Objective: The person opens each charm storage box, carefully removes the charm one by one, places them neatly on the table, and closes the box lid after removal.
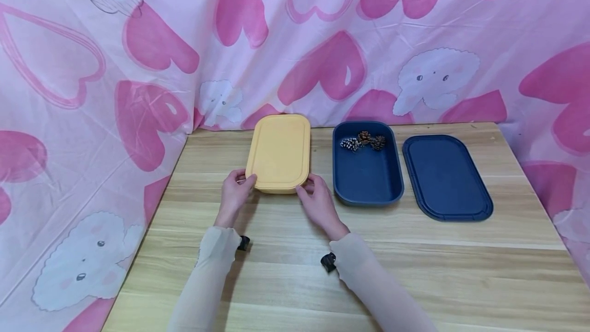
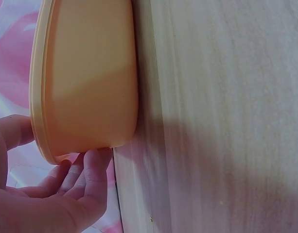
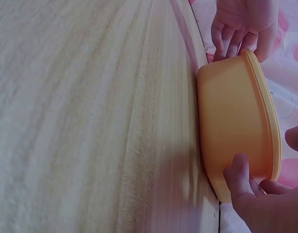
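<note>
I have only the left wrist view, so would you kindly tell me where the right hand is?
Observer: The right hand is at the near right corner of the yellow box.
Operator: Thank you; what stands to the right of that box?
Observer: An open navy box with pine cones at its far end.
Operator: And what is to the right of that, please?
Observer: A navy lid, lying flat on the table.
</note>
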Motion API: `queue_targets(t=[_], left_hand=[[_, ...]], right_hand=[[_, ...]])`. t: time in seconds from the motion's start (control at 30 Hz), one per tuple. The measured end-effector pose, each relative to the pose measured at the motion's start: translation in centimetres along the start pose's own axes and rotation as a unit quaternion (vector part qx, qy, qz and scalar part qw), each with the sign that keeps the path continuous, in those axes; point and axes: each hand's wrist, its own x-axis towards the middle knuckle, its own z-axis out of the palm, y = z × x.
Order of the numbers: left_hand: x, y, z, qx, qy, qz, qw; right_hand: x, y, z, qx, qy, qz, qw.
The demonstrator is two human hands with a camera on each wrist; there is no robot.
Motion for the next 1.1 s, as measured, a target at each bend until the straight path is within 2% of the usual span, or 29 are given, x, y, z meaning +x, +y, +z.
queue_targets(t=[0.43, 1.1], left_hand=[[0.10, -0.03, 0.06, 0.003, 0.003, 0.005, 1.0000], [-0.01, 0.31, -0.06, 0.044, 0.005, 0.005, 0.9990]], right_hand=[[-0.03, -0.16, -0.03, -0.002, 0.003, -0.003, 1.0000], [0.01, -0.26, -0.21, -0.009, -0.001, 0.006, 0.9999]])
